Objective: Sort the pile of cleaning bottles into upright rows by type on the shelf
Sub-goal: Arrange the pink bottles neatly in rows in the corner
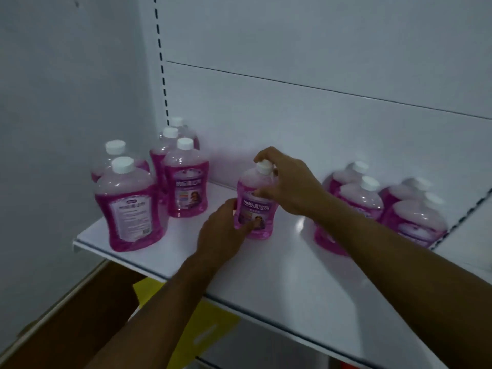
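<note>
Both forearms reach from the near edge across the white shelf [266,283] to one pink bottle [256,209] standing upright at mid-shelf, long axis vertical, white cap up, label facing near. Gripping its lower left side is the left hand [222,230], thumb across the label's foot. From the right, the right hand [287,179] comes over the top, fingers curled round the cap and neck. Five like bottles [130,206] stand upright at far left; a blurred cluster [372,203] sits right, just beside the right forearm.
</note>
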`<state>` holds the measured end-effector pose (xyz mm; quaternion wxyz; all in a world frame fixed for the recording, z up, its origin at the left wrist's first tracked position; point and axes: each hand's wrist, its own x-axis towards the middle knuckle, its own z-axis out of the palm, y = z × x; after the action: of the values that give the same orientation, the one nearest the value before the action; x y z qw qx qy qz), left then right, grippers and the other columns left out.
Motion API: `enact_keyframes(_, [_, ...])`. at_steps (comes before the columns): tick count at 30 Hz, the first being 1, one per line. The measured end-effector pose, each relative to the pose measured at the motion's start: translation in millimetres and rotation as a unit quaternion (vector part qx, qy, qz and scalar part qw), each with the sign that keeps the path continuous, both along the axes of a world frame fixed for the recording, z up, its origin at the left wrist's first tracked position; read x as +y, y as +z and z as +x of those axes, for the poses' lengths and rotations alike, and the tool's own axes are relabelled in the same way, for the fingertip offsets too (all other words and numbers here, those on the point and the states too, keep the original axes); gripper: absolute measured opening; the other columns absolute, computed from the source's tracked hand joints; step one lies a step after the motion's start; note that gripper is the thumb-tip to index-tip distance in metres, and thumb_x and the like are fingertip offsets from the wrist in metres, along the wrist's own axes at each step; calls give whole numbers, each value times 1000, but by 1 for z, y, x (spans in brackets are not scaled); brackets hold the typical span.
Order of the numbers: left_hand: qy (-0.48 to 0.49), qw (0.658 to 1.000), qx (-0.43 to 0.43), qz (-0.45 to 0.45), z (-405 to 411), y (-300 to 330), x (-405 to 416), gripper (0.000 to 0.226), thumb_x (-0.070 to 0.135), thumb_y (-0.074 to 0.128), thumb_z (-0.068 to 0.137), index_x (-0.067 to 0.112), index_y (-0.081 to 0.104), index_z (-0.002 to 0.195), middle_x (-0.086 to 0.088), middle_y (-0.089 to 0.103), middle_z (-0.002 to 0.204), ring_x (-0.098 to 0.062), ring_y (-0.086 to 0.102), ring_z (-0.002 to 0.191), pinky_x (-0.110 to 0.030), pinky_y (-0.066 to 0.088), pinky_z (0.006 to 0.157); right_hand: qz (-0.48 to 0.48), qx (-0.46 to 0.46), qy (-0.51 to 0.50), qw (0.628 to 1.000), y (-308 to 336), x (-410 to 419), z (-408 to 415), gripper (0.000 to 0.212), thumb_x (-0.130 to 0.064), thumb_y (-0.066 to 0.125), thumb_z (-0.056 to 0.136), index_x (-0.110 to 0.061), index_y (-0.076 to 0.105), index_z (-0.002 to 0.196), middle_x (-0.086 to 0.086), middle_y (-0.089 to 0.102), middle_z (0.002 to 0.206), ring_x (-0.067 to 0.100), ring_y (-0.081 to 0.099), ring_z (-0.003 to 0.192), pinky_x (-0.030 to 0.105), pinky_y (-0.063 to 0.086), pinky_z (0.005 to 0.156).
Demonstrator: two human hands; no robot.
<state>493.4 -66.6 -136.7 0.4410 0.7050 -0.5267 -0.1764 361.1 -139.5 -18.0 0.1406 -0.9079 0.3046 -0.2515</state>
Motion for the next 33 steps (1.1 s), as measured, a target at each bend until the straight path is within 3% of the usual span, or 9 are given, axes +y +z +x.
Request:
enact_keyframes(6, [-46, 998, 28, -27, -24, 16, -53, 55, 48, 71, 81, 24, 53, 127, 4, 65, 117, -17, 65, 97, -37, 53, 86, -31, 32, -84, 995, 19, -32, -31, 54, -19, 81, 75, -15, 51, 119, 2, 59, 100, 18, 50, 81, 22, 32, 65])
enact_keyframes(9, [-65, 995, 60, -45, -37, 18, -76, 50, 44, 73, 80, 24, 54, 122, 5, 66, 112, -15, 64, 92, -34, 53, 83, -43, 73, -113, 990, 31, -47, -38, 58, -22, 81, 76, -16, 47, 123, 7, 62, 109, 21, 53, 86, 27, 39, 71])
enact_keyframes(13, [-78, 994, 51, -49, -47, 11, -99, 48, 42, 72, 82, 22, 53, 121, 4, 65, 112, -15, 62, 90, -32, 51, 80, -63, 141, -152, 976, 33, -62, -43, 48, -24, 77, 80, -17, 48, 118, 9, 62, 112, 25, 57, 93, 36, 49, 79])
enact_keyframes(16, [-86, 994, 50, -41, -52, 2, -108, 47, 41, 71, 83, 22, 52, 120, 3, 66, 114, -18, 65, 95, -35, 53, 82, -78, 178, -174, 965, 27, -69, -46, 44, -25, 74, 82, -18, 48, 117, 10, 62, 111, 27, 57, 93, 39, 50, 79])
enact_keyframes(21, [-63, 996, 42, -37, -55, -10, -111, 48, 44, 73, 80, 24, 54, 120, 5, 68, 111, -16, 66, 93, -33, 53, 80, -109, 205, -169, 958, 23, -72, -49, 50, -22, 78, 79, -12, 53, 121, 10, 56, 117, 28, 55, 102, 31, 41, 76])
enact_keyframes(27, [-56, 998, 24, -28, -56, -12, -107, 49, 52, 69, 80, 24, 55, 118, 2, 68, 111, -19, 65, 95, -40, 55, 82, -149, 209, -178, 950, 20, -67, -43, 49, -16, 76, 80, -7, 54, 123, 10, 49, 125, 28, 49, 113, 39, 48, 87])
enact_keyframes(30, [-59, 998, -20, 7, -50, -9, -99, 52, 52, 64, 85, 26, 53, 128, 2, 64, 123, -20, 62, 107, -33, 49, 88, -207, 248, -206, 924, 19, -66, -38, 50, -18, 73, 82, -8, 52, 126, 9, 49, 124, 27, 50, 112, 37, 45, 86])
enact_keyframes(33, [-18, 998, -55, 23, -33, -8, -77, 56, 47, 63, 88, 25, 48, 137, 5, 55, 137, -17, 55, 120, -33, 45, 100, -309, 307, -212, 875, 18, -60, -33, 54, -19, 67, 81, -7, 49, 130, 10, 49, 125, 28, 47, 115, 38, 39, 96])
